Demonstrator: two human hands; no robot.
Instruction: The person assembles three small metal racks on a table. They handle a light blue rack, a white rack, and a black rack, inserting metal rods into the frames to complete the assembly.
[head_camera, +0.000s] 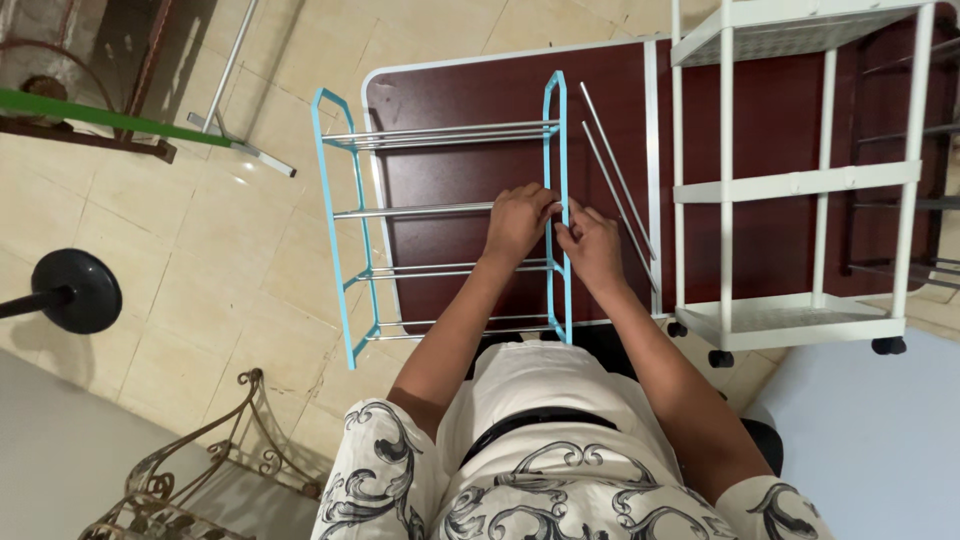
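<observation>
A small rack with two light-blue side frames (339, 215) and silver metal rods lies across the left edge of a dark red-brown table (470, 95). My left hand (517, 222) grips the end of a silver rod (415, 211) where it meets the right blue side frame (556, 160). My right hand (590, 245) pinches the same blue frame from its other side, fingertips close to my left hand. Two loose silver rods (617, 180) lie on the table just right of my hands.
A white wheeled shelf cart (800, 185) stands on its casters at the table's right. A black round stand base (75, 290) and an ornate metal rack (200, 470) sit on the tiled floor to the left. A green-topped frame (90, 118) is at upper left.
</observation>
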